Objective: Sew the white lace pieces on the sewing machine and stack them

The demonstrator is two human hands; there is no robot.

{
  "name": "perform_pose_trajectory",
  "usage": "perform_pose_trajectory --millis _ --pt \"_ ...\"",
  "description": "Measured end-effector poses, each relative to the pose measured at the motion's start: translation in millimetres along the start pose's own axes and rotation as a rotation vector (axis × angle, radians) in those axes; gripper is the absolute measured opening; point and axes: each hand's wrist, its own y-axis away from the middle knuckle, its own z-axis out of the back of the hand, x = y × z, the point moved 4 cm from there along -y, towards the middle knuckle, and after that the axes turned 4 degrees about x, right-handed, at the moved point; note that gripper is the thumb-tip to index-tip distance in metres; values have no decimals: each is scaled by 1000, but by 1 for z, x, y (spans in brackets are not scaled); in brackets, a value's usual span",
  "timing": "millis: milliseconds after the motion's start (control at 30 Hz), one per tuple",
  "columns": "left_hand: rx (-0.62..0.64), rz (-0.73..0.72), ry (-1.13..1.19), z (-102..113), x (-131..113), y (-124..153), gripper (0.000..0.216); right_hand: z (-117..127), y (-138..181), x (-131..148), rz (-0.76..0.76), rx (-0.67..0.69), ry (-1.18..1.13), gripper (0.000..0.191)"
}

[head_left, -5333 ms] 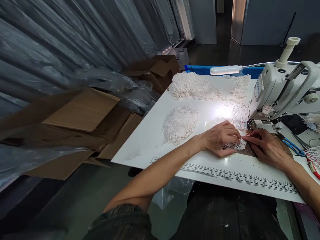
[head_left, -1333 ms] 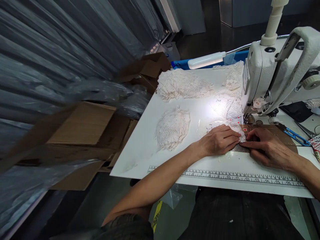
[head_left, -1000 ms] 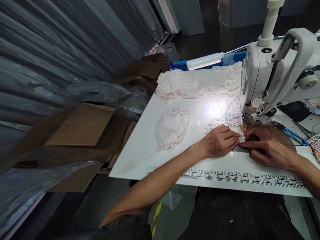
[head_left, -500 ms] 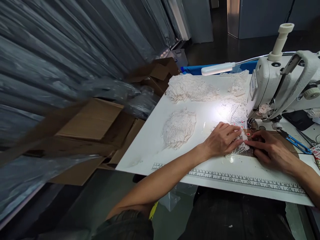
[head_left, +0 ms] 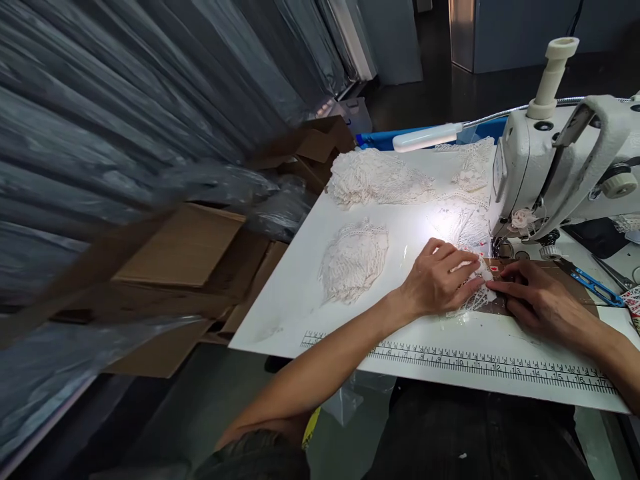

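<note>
My left hand (head_left: 439,280) lies on a small piece of white lace (head_left: 473,298), with curled fingers pinching and pressing it to the white table (head_left: 300,293). My right hand (head_left: 537,300) rests just right of it, fingers stretched flat and holding the lace edge down on a brown patch of the table. Both hands sit just in front of the needle area of the white sewing machine (head_left: 560,160). A tiny red tag (head_left: 495,268) shows between the fingertips.
Two heaps of white lace lie on the table, one at the middle (head_left: 354,260) and a larger one behind (head_left: 377,179). Blue snips (head_left: 593,287) lie right of my right hand. A printed ruler (head_left: 480,363) runs along the near edge. Cardboard boxes (head_left: 180,257) stand left.
My left fingers have lifted and curled more over the lace piece, which has slid slightly toward me from under the machine. My right hand has hardly moved. The view shifted a little.
</note>
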Motion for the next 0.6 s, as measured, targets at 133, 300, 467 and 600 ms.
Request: perform_pose_trajectory --millis 133,300,467,600 --pt "150 -149 39 -6 -2 -3 42 0 -1 1 12 -14 11 34" --pt "372 -97 81 -8 22 -19 42 -1 -1 1 9 -26 33 34" --pt "325 -45 99 -2 35 -27 24 -2 1 1 -3 -35 32 35" --pt "153 3 -43 3 17 -17 27 -3 2 1 -27 -21 30 35"
